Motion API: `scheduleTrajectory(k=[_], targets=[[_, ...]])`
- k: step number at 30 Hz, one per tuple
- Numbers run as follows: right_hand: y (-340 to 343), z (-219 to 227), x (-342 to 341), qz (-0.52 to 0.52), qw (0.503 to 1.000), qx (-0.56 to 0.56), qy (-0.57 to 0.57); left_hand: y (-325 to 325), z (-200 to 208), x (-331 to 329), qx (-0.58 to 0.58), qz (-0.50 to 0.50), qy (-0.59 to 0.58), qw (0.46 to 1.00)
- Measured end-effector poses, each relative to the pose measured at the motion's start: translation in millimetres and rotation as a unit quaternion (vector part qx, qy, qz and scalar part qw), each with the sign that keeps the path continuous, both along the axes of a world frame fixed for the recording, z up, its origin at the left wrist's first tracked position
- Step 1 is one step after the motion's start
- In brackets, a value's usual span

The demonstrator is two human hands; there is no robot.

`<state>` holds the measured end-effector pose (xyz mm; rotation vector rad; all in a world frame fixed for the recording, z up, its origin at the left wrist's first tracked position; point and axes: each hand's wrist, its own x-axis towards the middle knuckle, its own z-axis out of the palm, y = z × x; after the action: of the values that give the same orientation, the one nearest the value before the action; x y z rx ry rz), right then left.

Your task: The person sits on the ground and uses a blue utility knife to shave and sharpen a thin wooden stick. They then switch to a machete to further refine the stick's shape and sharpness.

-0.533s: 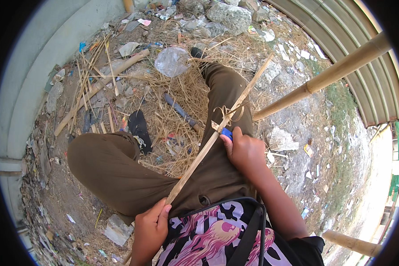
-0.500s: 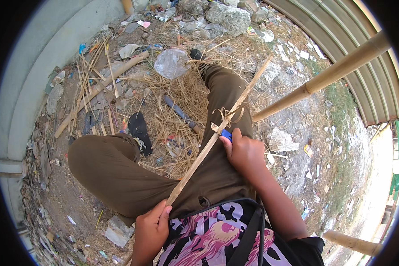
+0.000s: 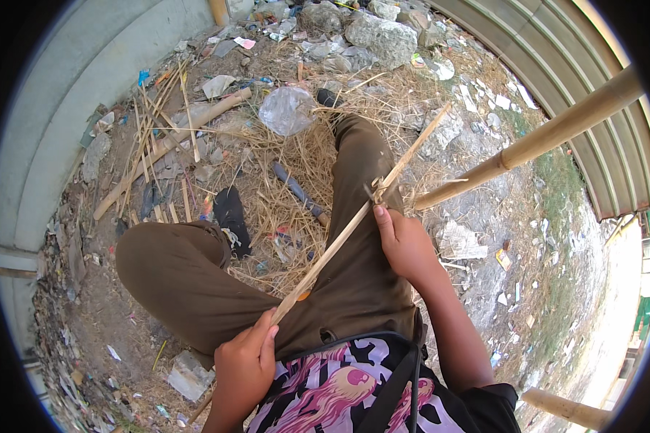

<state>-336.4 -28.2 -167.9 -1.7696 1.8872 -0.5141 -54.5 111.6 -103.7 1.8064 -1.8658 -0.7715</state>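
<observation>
A long, pale bamboo strip [image 3: 328,254] runs slantwise over my lap, from near my belly up past my right thigh. My left hand [image 3: 247,361] is closed round its lower end. Beside the strip's upper half, my right hand [image 3: 409,249] is closed on a small knife, its thumb stretched along the strip. Only a bit of the knife blade [image 3: 369,193] shows; its handle is hidden in the hand. Thin curled shavings [image 3: 383,189] cling to the strip just beyond the thumb.
A thick bamboo pole [image 3: 527,148] slants in from the right. Between my legs lies a dark-sheathed tool [image 3: 300,193] on straw shavings. Split strips [image 3: 152,133] and a bamboo pole [image 3: 188,130] lie at left, near a clear plastic bag [image 3: 287,111]. Rocks [image 3: 383,40] stand far off.
My right hand has moved slightly farther along the strip, away from me, with the knife. Its blue handle, seen before, is now hidden. My left hand keeps its hold.
</observation>
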Motion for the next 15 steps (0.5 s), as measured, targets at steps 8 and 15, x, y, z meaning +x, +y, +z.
scheduleTrajectory(k=[8, 15], targets=[[7, -7, 44, 0.105, 0.981, -0.103, 0.126, -88, -49, -59, -0.056, -0.004, -0.076, 0.996], [5, -10, 55, 0.093, 0.977, -0.105, 0.158, -86, -45, -49, -0.059, -0.011, -0.142, 0.988]])
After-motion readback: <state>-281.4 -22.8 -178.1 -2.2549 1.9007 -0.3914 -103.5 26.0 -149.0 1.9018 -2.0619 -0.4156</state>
